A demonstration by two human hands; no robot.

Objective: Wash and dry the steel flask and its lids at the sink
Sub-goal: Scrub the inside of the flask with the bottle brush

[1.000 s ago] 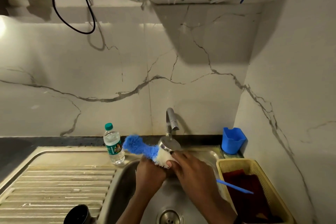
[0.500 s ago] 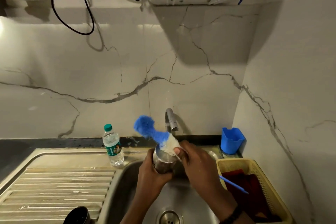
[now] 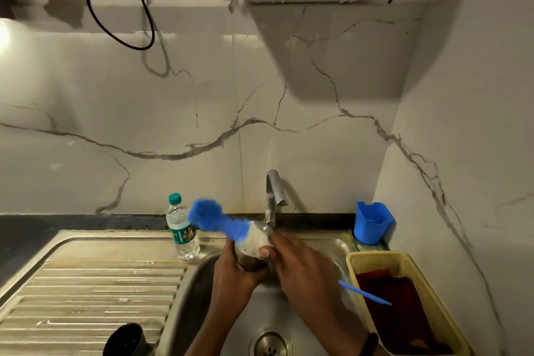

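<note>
Over the sink basin (image 3: 291,318), just under the tap (image 3: 273,196), the left hand (image 3: 234,280) wraps the steel flask (image 3: 250,259) while the right hand (image 3: 303,272) grips the blue bottle brush (image 3: 215,220); wet, rigid steel likely slips, so hold mid-body.

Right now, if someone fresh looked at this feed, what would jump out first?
The fluffy blue brush, poking up-left over the sink just under the tap. Both hands meet there: the left hand grips the steel flask, the right hand holds the brush. A yellow basket with dark red cloth sits at right.
</note>
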